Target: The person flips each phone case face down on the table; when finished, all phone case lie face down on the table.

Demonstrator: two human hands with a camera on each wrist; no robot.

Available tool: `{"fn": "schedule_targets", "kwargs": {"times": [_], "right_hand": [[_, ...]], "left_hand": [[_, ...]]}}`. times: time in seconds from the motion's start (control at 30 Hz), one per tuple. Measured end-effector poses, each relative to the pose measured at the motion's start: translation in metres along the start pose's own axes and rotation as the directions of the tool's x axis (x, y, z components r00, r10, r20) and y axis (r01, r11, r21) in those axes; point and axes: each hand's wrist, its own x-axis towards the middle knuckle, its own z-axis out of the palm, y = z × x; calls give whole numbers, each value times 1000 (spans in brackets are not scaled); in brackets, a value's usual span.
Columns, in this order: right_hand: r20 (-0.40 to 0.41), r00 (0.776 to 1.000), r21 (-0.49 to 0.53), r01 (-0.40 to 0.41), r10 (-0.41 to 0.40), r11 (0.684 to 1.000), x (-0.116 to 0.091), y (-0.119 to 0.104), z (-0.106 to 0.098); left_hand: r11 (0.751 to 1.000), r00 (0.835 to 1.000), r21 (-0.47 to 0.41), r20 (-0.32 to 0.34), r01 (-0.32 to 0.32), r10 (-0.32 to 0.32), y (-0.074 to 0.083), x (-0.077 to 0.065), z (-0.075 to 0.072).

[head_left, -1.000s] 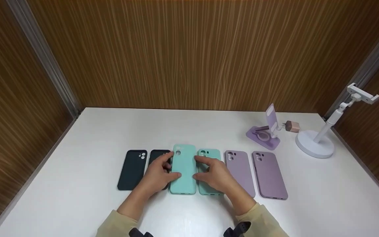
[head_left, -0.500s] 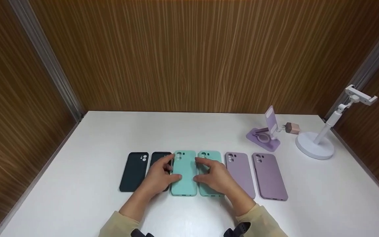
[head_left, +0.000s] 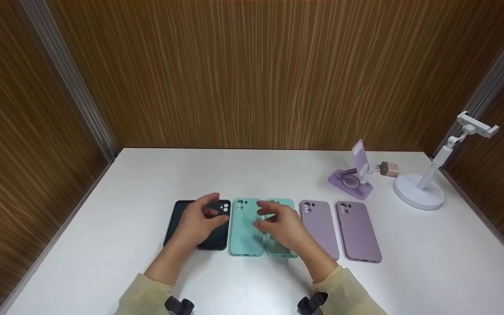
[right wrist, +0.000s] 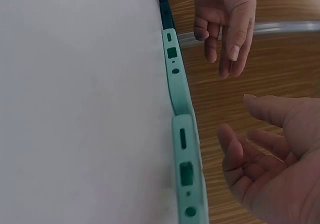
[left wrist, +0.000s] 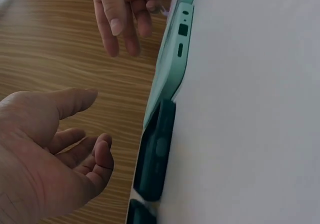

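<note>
My left hand [head_left: 194, 224], empty, hovers over the two black phone cases, its thumb and forefinger apart. It covers much of the outer black phone case [head_left: 174, 217] and part of the inner black phone case [head_left: 217, 236]. Two mint phone cases lie side by side; the left mint phone case [head_left: 245, 234] is fully laid flat. Above the right mint phone case [head_left: 276, 250] hangs my right hand [head_left: 286, 224], holding nothing, fingers loosely bent. Both wrist views show a gap between the hands and the cases, with the left hand [left wrist: 55, 159] palm inward.
Two purple phone cases, an inner purple case [head_left: 320, 229] and an outer purple case [head_left: 359, 232], continue the row rightward. Behind them stand a purple folding phone stand [head_left: 351, 183], a plug charger [head_left: 389, 169] and a white phone stand [head_left: 419, 192]. Wood-grain panels [head_left: 252, 74] enclose the white table.
Both hands have let go of the left mint phone case, which now lies flat beside the other mint one. The left hand has moved left and up; the right hand has lifted slightly.
</note>
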Motion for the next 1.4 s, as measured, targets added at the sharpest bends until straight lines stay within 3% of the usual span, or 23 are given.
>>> {"fn": "schedule_targets", "kwargs": {"times": [0.3,0.57,0.9,1.23,1.4], "right_hand": [[66,995,-129,89,-81,988,18,-24,16],[133,991,-223,59,-29,973,37,-19,36],[198,980,-305,71,-10,950,45,-12,50],[238,971,-324,60,19,944,43,-13,55],[242,970,-330,68,14,942,42,-14,56]], "left_hand": [[999,1000,42,1,6,-6,-14,15,-24],[996,997,86,79,16,-23,-36,26,-27],[982,991,187,124,19,-43,-47,24,-28],[972,987,233,149,17,-53,-46,18,-34],[964,985,267,168,-16,-30,-47,16,-36]]}}
